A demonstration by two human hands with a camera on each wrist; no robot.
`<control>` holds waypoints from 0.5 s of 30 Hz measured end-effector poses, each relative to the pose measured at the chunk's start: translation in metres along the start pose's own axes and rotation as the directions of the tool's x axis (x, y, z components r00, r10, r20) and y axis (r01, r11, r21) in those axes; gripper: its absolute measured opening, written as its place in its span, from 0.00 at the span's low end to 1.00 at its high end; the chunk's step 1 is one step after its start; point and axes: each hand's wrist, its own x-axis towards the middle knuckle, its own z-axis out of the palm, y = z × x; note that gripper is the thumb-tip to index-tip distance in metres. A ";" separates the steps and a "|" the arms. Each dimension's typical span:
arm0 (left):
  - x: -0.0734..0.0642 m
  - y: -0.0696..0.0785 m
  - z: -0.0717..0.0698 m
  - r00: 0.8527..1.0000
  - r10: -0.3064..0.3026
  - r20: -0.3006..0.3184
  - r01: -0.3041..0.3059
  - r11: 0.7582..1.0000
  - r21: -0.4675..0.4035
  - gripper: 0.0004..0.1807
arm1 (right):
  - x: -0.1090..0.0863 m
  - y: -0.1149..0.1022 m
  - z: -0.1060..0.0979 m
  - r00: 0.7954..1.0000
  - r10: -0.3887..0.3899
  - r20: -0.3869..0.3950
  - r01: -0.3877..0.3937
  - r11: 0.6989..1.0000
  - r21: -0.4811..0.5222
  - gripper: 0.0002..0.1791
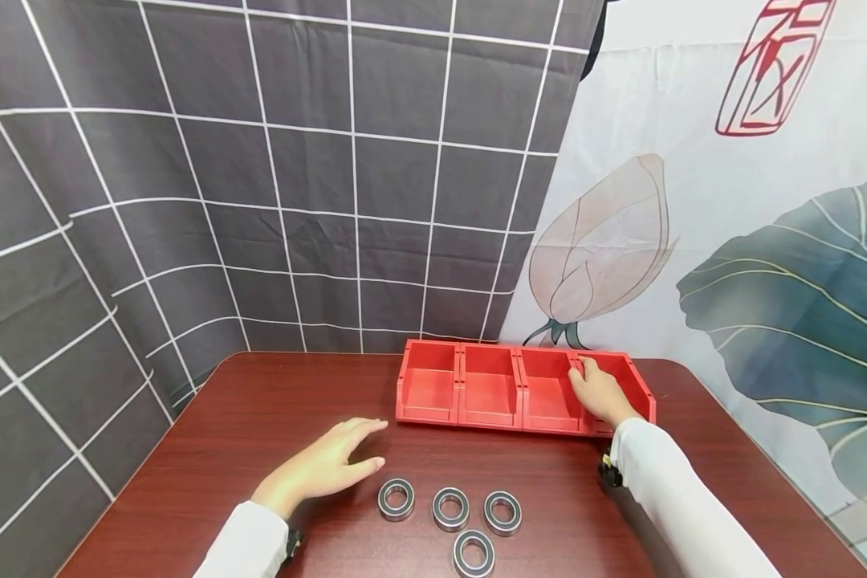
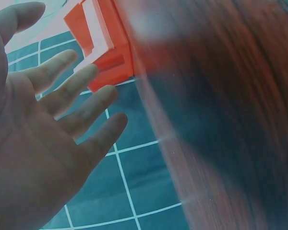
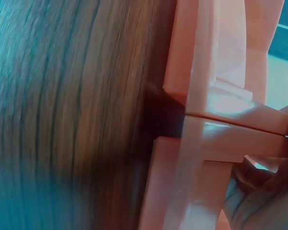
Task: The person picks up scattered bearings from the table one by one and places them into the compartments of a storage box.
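Note:
A row of joined red bins (image 1: 490,393) stands at the back of the table. My right hand (image 1: 605,395) grips the divider between the two rightmost bins, its fingers over the wall's top. In the right wrist view, curled fingers (image 3: 257,189) show inside one bin beside the double wall (image 3: 240,127). My left hand (image 1: 325,466) hovers over the table left of the bins, fingers spread and holding nothing. The left wrist view shows its bare palm (image 2: 33,129). Several ring-shaped ball bearings (image 1: 396,499) lie flat on the table in front, the leftmost nearest my left hand.
The dark red wooden table (image 1: 274,393) has rounded back corners. Behind it hangs a grey gridded cloth (image 1: 311,177), with a white cloth (image 1: 621,104) printed with a lotus to the right. The bins sit close to the back edge.

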 end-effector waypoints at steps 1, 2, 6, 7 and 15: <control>0.000 0.000 0.000 1.000 -0.003 0.003 0.003 1.000 -0.003 0.32 | 0.001 -0.002 0.001 1.000 -0.001 0.000 0.001 1.000 0.005 0.36; 0.000 0.000 0.000 1.000 -0.001 0.004 0.001 1.000 -0.003 0.32 | 0.002 -0.004 0.003 1.000 0.000 -0.002 0.000 1.000 0.014 0.35; 0.000 0.000 -0.001 1.000 0.019 0.002 -0.019 1.000 0.002 0.32 | 0.005 -0.011 0.008 1.000 -0.004 -0.010 0.004 1.000 0.023 0.35; 0.000 0.000 -0.001 1.000 0.023 0.000 -0.023 1.000 0.002 0.32 | 0.006 -0.013 0.009 1.000 -0.005 -0.011 0.006 1.000 0.027 0.35; -0.001 0.003 0.000 1.000 -0.008 0.023 0.008 1.000 -0.004 0.33 | 0.012 -0.025 0.018 1.000 -0.013 0.007 0.013 0.999 0.040 0.36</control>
